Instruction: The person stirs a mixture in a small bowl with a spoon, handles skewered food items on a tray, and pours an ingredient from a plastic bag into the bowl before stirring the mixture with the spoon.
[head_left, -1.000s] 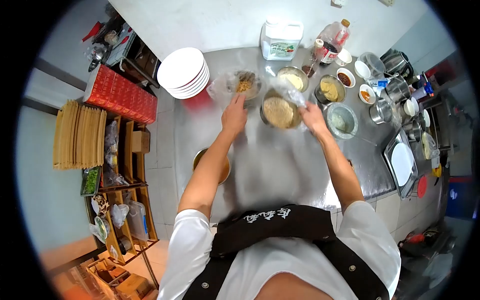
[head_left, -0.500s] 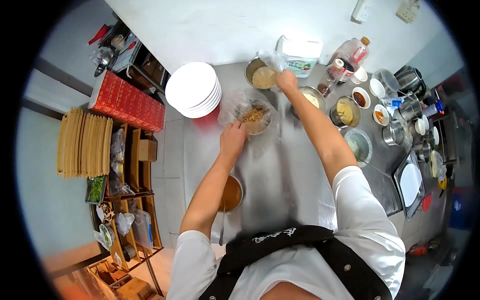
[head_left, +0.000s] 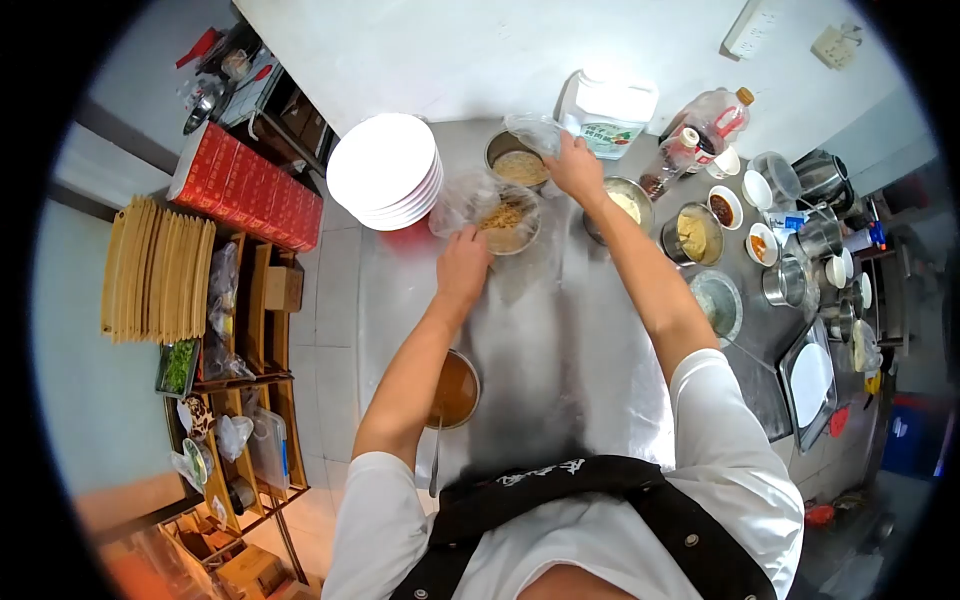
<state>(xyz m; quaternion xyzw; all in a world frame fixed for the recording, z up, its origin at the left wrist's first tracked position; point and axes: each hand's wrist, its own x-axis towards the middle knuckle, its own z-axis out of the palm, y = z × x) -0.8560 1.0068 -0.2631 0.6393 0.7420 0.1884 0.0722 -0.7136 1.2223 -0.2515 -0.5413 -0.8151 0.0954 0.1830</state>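
Observation:
My left hand [head_left: 464, 264] is closed at the near left edge of a bowl [head_left: 512, 236] lined with a clear plastic bag [head_left: 462, 200]; brown crumbly food [head_left: 504, 214] lies inside. Farther back, my right hand [head_left: 577, 170] pinches a clear plastic bag [head_left: 535, 130] at the right rim of a metal pot [head_left: 519, 168] that has pale beige contents. To the right of that pot, partly behind my right wrist, is a metal bowl of pale powder [head_left: 626, 206]. A pot of brown sauce [head_left: 455, 391] with a spoon handle stands beside my left forearm.
White plates [head_left: 382, 165] are stacked at the back left. A white jug [head_left: 607, 112] and bottles [head_left: 716, 125] stand along the wall. Rightward are a bowl of yellow paste [head_left: 693, 235], a stone-like bowl [head_left: 716, 303], small sauce bowls [head_left: 725, 207] and a tray [head_left: 810, 384].
The beige-filled pot has moved to the back, behind the bag-lined bowl, with my right hand. Over the last half second both hands stay near their places while the view shifts slightly.

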